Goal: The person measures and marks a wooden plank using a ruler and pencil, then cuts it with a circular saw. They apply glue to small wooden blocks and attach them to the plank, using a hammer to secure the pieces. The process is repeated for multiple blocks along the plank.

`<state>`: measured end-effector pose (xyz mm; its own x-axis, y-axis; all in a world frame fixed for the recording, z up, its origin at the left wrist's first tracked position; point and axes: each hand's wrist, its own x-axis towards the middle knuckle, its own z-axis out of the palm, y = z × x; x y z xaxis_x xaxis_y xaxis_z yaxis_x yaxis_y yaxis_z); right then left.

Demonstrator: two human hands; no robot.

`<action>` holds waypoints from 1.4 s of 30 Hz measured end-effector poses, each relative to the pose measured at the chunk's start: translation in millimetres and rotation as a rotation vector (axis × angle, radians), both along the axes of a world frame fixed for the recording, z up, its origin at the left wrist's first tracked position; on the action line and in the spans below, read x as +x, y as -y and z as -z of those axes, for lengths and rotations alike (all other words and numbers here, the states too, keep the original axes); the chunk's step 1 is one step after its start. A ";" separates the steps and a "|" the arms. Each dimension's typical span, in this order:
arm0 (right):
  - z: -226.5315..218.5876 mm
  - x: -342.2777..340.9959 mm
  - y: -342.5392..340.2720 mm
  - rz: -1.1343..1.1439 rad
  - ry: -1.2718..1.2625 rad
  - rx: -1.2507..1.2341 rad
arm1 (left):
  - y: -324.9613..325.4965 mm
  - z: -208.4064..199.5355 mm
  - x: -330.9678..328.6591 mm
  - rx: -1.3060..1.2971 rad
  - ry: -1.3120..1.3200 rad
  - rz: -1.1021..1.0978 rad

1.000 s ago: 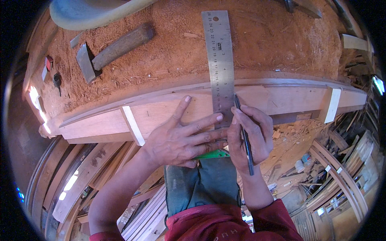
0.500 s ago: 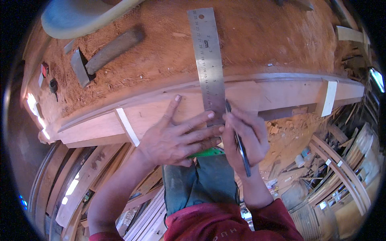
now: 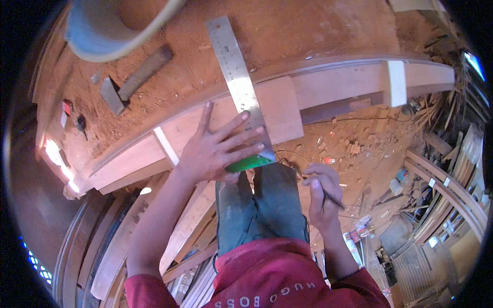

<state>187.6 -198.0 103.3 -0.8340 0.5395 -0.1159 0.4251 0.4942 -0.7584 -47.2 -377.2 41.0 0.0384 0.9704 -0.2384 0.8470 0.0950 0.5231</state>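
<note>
A metal try square [image 3: 226, 51] with a ruled blade and a green stock [image 3: 251, 163] lies across a pale wooden board [image 3: 283, 108]. My left hand [image 3: 213, 149] presses it down, fingers spread over the blade and thumb down by the stock. The board rests along a long curved timber [image 3: 349, 82], and white strips [image 3: 395, 84] cross this timber on either side. My right hand [image 3: 323, 192] is lifted off to the right, apart from the wood, closed around a dark pencil [image 3: 335, 199]. Its fingers hide part of the pencil.
On the dusty brown surface beyond lie a short wooden handle [image 3: 146, 72], a flat metal blade [image 3: 111, 96] against it, and a pale curved rim [image 3: 102, 49]. Planks [image 3: 120, 241] stack at lower left. Curved timbers [image 3: 447, 190] and scraps lie at right.
My right hand has drawn back from the square's blade toward the lower right, still holding the pencil. My left hand stays on the square. The whole view has shifted and turned slightly.
</note>
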 end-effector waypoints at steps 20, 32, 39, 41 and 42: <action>29.5 -245.9 97.7 -0.449 0.028 0.507 | 246.9 -4.6 -33.4 0.184 -0.293 -1.304; 68.6 -272.5 95.8 -0.398 0.008 0.455 | 196.8 -1.7 -32.7 0.118 -0.493 -1.200; 10.7 -42.1 -33.1 0.197 -0.129 0.383 | 16.1 -74.9 12.1 -0.068 -0.430 -0.416; 22.2 65.2 -65.6 0.441 -0.012 0.423 | 0.6 -65.5 16.5 -0.201 -0.321 -0.436; 25.6 117.9 -75.9 0.590 0.072 0.338 | -7.2 -61.6 13.5 -0.268 -0.274 -0.447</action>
<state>305.6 -122.0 77.8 -0.3857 0.9177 0.0950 0.7395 0.3691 -0.5629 -33.8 -370.1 102.6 -0.4584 0.7829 -0.4207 0.7954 0.5725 0.1989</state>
